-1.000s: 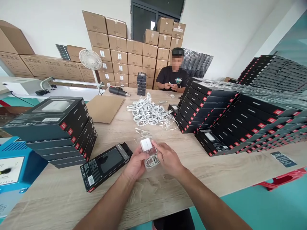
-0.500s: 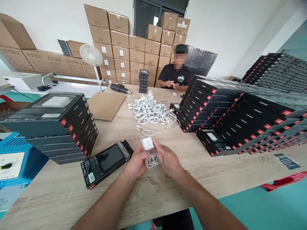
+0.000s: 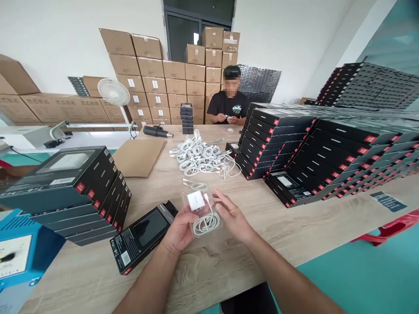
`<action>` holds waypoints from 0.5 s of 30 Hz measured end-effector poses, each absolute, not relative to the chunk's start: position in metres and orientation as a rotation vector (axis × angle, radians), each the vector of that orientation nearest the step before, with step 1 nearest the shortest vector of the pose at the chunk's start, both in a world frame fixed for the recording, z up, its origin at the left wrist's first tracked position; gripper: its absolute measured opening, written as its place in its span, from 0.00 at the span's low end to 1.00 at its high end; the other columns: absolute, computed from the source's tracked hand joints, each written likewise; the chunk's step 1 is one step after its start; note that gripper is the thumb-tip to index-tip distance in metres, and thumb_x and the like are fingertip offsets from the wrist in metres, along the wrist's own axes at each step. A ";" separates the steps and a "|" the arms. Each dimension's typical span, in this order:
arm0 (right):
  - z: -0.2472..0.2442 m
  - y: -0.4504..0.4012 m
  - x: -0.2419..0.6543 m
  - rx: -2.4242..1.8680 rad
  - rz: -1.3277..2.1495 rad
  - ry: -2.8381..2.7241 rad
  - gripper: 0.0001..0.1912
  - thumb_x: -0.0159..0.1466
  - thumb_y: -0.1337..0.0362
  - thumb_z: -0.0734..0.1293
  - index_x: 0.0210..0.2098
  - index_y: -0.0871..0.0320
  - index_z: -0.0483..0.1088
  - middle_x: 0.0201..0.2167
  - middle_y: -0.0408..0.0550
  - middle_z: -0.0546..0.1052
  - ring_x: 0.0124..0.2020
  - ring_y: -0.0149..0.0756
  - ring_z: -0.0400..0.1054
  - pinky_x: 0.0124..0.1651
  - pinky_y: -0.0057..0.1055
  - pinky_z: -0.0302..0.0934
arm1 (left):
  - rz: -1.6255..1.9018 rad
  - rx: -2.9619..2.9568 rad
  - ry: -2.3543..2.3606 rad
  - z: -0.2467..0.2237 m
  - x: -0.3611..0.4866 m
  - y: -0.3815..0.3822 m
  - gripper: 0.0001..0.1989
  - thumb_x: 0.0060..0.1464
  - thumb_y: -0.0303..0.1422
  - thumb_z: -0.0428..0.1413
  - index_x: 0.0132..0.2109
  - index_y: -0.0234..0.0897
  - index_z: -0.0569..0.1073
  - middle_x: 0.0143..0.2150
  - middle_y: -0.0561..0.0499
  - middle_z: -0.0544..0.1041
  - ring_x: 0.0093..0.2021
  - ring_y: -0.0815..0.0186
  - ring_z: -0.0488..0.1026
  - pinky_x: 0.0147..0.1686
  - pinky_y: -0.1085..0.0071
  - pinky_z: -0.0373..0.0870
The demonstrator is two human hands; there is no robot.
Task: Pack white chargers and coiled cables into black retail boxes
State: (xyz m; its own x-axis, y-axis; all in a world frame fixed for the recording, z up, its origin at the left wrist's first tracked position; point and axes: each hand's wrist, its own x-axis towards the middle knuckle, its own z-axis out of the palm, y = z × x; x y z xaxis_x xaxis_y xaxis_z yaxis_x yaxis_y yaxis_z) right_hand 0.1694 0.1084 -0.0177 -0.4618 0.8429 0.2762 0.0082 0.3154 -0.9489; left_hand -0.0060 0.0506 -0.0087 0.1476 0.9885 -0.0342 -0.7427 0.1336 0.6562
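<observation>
My left hand (image 3: 180,227) grips a clear plastic tray (image 3: 187,198) by its left side, thumb over the front edge. A white charger (image 3: 196,200) sits in the tray's upper part, and a coiled white cable (image 3: 207,223) lies below it, one plug end pointing up along the right. Beside the tray's right edge is my right hand (image 3: 233,216), its fingers stretched out; whether they touch the tray is unclear. An open black box (image 3: 145,235) with a dark window lies left of my left hand. Just past the tray lies a loose white cable (image 3: 193,184).
A pile of white cables (image 3: 201,155) covers mid-table. Black box stacks stand on the left (image 3: 88,187) and right (image 3: 278,135). A cardboard sheet (image 3: 139,157) and heat gun (image 3: 157,131) lie at back left. A co-worker (image 3: 229,102) sits opposite, holding something small.
My right hand has eased away from the tray's right side, its fingers straightening, and the cable's plug end now shows. The view has shifted upward and to the right.
</observation>
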 end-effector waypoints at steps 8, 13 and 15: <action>0.003 0.120 0.193 -0.759 1.677 -1.341 0.33 0.62 0.51 0.69 0.65 0.47 0.62 0.44 0.47 0.77 0.39 0.34 0.73 0.38 0.31 0.67 | 1.138 0.668 0.569 -0.006 0.003 0.046 0.31 0.39 0.21 0.59 0.55 0.36 0.73 0.47 0.43 0.81 0.46 0.54 0.78 0.43 0.62 0.73; 0.004 0.123 0.199 -0.697 1.829 -1.396 0.29 0.57 0.56 0.74 0.57 0.52 0.70 0.32 0.41 0.76 0.31 0.31 0.71 0.31 0.26 0.65 | 1.018 0.878 0.809 0.009 0.007 0.033 0.30 0.43 0.27 0.64 0.56 0.37 0.70 0.49 0.41 0.78 0.47 0.52 0.77 0.46 0.59 0.72; -0.003 0.127 0.206 -0.752 1.877 -1.248 0.24 0.56 0.57 0.75 0.50 0.55 0.73 0.31 0.42 0.77 0.30 0.33 0.72 0.31 0.28 0.68 | 1.108 1.003 1.099 0.020 -0.009 0.025 0.32 0.46 0.33 0.66 0.59 0.42 0.66 0.53 0.42 0.75 0.52 0.52 0.74 0.50 0.57 0.70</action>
State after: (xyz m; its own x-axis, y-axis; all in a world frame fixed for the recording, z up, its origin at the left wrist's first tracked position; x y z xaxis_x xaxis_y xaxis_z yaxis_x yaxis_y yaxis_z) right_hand 0.2062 0.1268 -0.0035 -0.5490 0.8332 -0.0668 -0.2606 -0.2465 -0.9334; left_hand -0.0094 0.0249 0.0201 0.0940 0.9834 -0.1553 -0.1634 0.1691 0.9719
